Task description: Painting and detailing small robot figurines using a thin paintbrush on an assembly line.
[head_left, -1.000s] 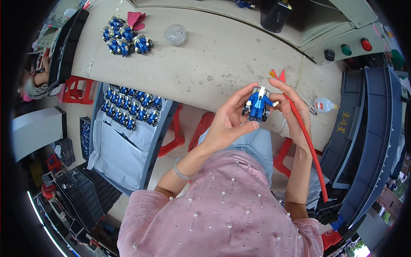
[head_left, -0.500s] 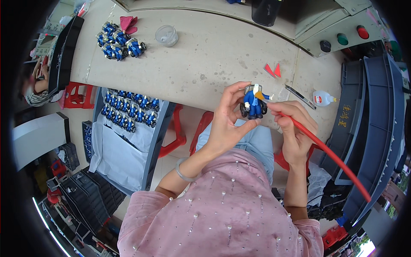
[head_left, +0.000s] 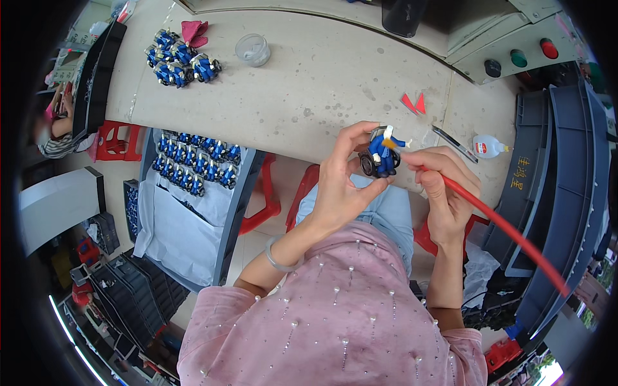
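Over the near edge of the bench [head_left: 296, 83], the left grip [head_left: 342, 183] clamps the figure [head_left: 384, 156], seemingly to steady it; the right grip [head_left: 450, 190] pinches the brush [head_left: 508, 228] close to its tip, likely for fine control.

The back of the figurine [head_left: 382, 157] is turned out of view, and some fingers of the left hand [head_left: 344, 183] disappear behind it. Whether the tip of the red brush [head_left: 508, 227] is touching its front, I cannot tell. Right of the figurine, the right hand [head_left: 450, 190] hides a part of the brush. Far left of it, the figures [head_left: 193, 166] in the grey tray [head_left: 239, 219] are too small for details. Above and left of it, the piled figurines [head_left: 181, 53] partly cover one another. Above it, the black container [head_left: 404, 16] is cut by the upper edge; below, the pink shirt [head_left: 341, 309] is cut by the lower one.
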The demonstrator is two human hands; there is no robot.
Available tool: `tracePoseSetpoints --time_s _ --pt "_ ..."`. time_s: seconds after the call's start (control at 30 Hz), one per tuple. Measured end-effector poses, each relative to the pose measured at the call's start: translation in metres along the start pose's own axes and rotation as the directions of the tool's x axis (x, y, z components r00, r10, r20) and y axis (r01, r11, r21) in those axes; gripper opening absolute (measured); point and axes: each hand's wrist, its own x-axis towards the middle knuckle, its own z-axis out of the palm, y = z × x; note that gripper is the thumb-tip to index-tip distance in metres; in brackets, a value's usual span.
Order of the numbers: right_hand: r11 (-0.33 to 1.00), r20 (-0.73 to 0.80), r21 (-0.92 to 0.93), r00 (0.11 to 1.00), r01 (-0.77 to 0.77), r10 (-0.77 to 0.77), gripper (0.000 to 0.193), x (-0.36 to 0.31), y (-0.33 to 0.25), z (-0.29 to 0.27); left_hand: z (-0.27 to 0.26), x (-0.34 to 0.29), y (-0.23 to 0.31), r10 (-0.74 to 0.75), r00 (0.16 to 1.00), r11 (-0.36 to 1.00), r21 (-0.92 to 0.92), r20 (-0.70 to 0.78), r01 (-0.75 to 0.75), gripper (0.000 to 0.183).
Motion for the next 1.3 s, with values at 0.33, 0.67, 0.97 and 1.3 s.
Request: tracePoseSetpoints --time_s 0.33,0.67,0.97,1.3 --pt "0.997 -0.245 -0.057 0.969 -0.052 0.037 0.011 0.006 0.010 -0.008 -0.005 0.002 0.006 -0.105 0.989 0.968 -0.218 0.100 0.125 0.073" --pt "0.964 -0.223 0.208 0.952 -0.164 0.210 0.015 -0.003 0.023 0.011 -0.007 0.001 0.008 -0.193 0.962 0.906 -0.341 0.193 0.250 0.075" --pt "0.950 -0.205 0.265 0.953 -0.164 0.222 0.015 -0.001 0.018 0.014 -0.011 0.000 0.007 -0.184 0.960 0.889 -0.380 0.210 0.253 0.077" --pt "0.933 -0.171 0.308 0.954 -0.187 0.247 0.015 0.001 0.016 0.015 -0.013 0.000 0.009 -0.202 0.957 0.866 -0.420 0.206 0.273 0.077"
